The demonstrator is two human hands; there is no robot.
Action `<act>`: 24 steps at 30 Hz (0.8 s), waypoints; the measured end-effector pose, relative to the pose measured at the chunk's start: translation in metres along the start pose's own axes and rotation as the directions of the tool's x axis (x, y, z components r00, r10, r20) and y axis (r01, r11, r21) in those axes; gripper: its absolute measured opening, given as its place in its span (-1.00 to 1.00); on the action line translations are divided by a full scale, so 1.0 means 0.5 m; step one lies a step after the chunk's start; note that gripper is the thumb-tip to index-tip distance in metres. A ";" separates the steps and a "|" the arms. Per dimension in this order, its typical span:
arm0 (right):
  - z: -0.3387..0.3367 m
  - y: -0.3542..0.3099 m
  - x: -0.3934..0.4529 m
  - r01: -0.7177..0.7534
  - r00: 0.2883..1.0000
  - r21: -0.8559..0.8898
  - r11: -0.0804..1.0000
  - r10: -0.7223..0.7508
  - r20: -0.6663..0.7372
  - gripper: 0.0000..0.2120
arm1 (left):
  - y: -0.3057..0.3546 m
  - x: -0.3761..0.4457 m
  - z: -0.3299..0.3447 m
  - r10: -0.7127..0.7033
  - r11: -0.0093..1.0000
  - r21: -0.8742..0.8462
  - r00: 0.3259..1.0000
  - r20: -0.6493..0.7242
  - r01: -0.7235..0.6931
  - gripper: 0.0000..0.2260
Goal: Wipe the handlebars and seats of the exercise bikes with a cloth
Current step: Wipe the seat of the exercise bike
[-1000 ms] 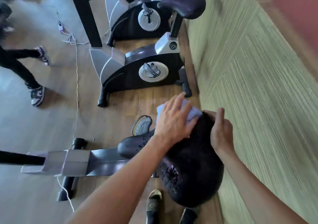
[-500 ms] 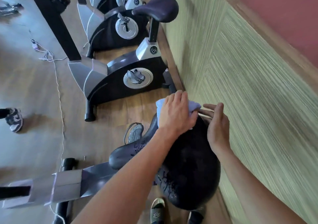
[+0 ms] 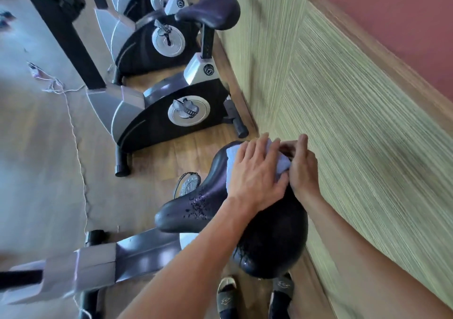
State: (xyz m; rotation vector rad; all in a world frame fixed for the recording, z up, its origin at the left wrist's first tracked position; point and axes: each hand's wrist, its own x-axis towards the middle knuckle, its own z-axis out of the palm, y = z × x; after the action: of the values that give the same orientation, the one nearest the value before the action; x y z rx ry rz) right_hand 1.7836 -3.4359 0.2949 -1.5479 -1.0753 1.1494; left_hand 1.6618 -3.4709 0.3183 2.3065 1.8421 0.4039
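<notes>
The nearest exercise bike's black seat (image 3: 188, 213) is below me, with water droplets on its narrow end. A light blue cloth (image 3: 231, 161) lies on the seat's far wide part. My left hand (image 3: 255, 176) presses flat on the cloth, fingers straight and spread. My right hand (image 3: 302, 169) rests on the seat's wall-side edge, right beside the cloth, with its fingers pointing away from me and touching the cloth's corner. The handlebars of this bike are out of view.
A second bike (image 3: 171, 120) with a raised dark seat (image 3: 210, 9) stands just beyond, and a third bike (image 3: 157, 41) behind it. A green panelled wall (image 3: 355, 122) runs close on the right. A white cable (image 3: 78, 147) trails over the wooden floor. My shoes (image 3: 226, 296) are under the seat.
My left hand has slid the cloth across the seat toward my right hand, which now touches it. The person walking on the left has gone out of view.
</notes>
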 end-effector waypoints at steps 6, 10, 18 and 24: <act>-0.022 0.011 -0.051 -0.080 0.994 -0.006 0.997 0.080 0.077 -0.34 | -0.018 -0.001 -0.041 0.191 0.981 -0.027 0.980 -0.061 -0.193 -0.53; -0.012 0.020 -0.062 -0.009 0.999 0.027 1.000 0.010 -0.037 -0.32 | -0.051 0.037 0.017 0.295 0.953 0.081 0.955 -0.032 -0.291 -0.63; -0.013 0.027 -0.049 0.006 0.996 0.085 0.996 0.001 -0.091 -0.34 | -0.005 -0.033 0.019 0.197 0.980 0.020 0.970 -0.142 -0.196 -0.62; -0.008 0.034 -0.050 0.085 0.992 0.032 0.996 -0.081 -0.095 -0.40 | -0.074 0.026 0.014 0.091 0.996 -0.005 0.981 -0.174 -0.094 -0.63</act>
State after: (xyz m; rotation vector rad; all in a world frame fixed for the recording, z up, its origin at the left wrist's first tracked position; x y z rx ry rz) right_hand 1.7850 -3.4643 0.2840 -1.4997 -1.0412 1.0251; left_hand 1.6323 -3.4497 0.3025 2.4241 1.8038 0.6468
